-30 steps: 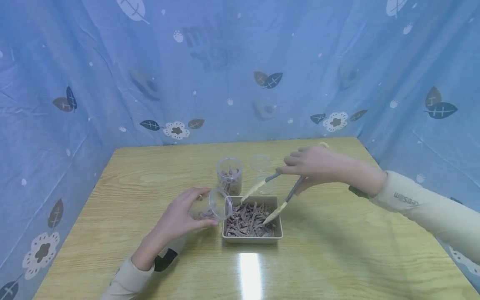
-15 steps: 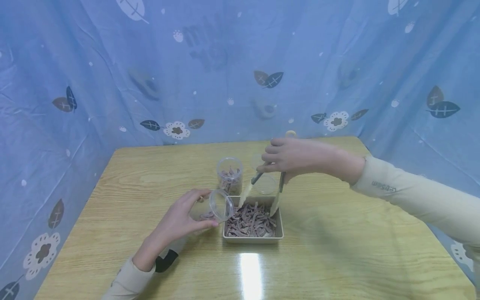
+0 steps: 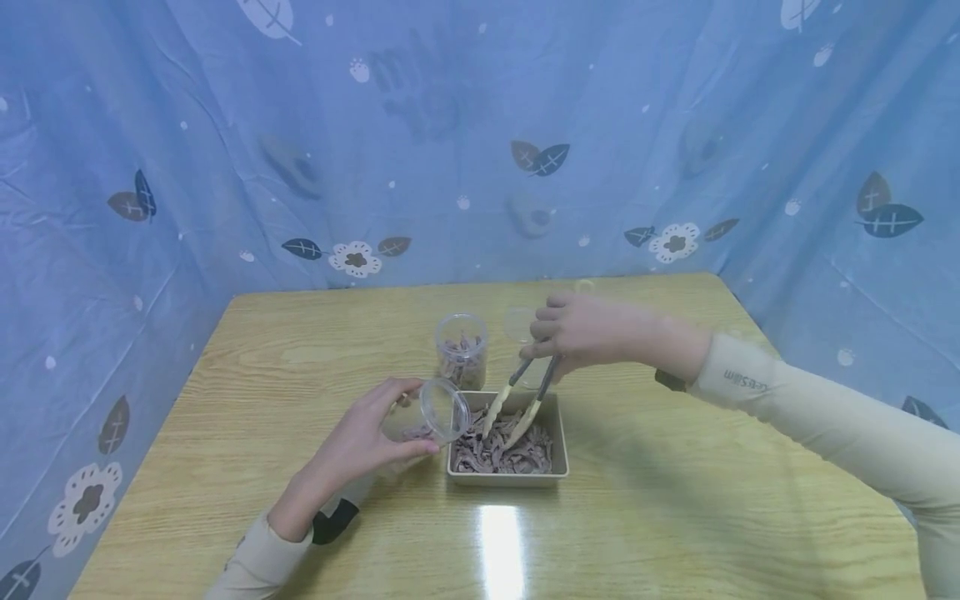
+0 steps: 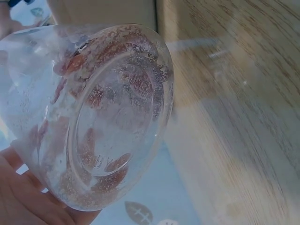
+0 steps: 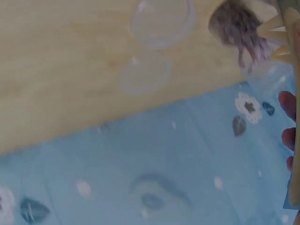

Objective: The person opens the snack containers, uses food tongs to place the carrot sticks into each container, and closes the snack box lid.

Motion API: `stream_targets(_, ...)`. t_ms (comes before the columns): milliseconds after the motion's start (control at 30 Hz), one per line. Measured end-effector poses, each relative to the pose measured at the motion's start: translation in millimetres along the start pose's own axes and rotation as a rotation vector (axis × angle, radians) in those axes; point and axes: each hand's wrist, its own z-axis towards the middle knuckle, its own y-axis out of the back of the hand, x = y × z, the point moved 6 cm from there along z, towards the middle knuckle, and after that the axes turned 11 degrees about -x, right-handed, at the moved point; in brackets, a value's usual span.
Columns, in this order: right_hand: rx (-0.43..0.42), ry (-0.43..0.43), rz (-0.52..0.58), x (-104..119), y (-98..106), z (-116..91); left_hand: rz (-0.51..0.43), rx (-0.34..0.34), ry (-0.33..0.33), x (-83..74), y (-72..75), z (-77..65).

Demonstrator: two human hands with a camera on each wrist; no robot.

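Note:
My left hand grips a clear plastic jar, tilted with its mouth over the left rim of a beige rectangular tray. A few brownish strips lie inside that jar. My right hand holds a pair of tongs with grey arms and cream tips, pointing down into the tray. Their tips are spread a little and touch the heap of dried, brownish-purple strips there. Whether any strip is caught between them I cannot tell.
Behind the tray's left corner stands a second clear jar with strips in it. Two clear round lids lie on the wooden table near my right hand. A blue patterned curtain surrounds the table.
My right hand has moved left, then slightly down, bringing the tongs over the tray. The tongs' tips have come closer together and sit among the strips. My left hand and its jar have hardly moved.

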Motion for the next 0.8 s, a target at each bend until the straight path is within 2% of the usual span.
stream_targets(167, -0.037, -0.048, 0.066, 6, -12, -9, 0.002, 0.007, -0.002, -0.2, -0.7, 0.2)
stream_targets(333, -0.032, -0.136, 0.152, -1, -3, -15, -0.004, 0.011, -0.005, -0.5, -1.3, 0.7)
stream_targets(400, 0.002, -0.170, 0.170, -5, 2, -17, -0.008, 0.013, -0.001, -0.6, -1.4, 0.7)
stream_targets(567, 0.144, -0.213, 0.166, -6, 7, -19, -0.004, 0.024, 0.023, -0.5, -0.6, 0.2)
stream_targets(800, 0.273, -0.188, 0.055, 9, 7, -2, -0.001, 0.027, 0.031, 1.8, 0.7, -0.3)
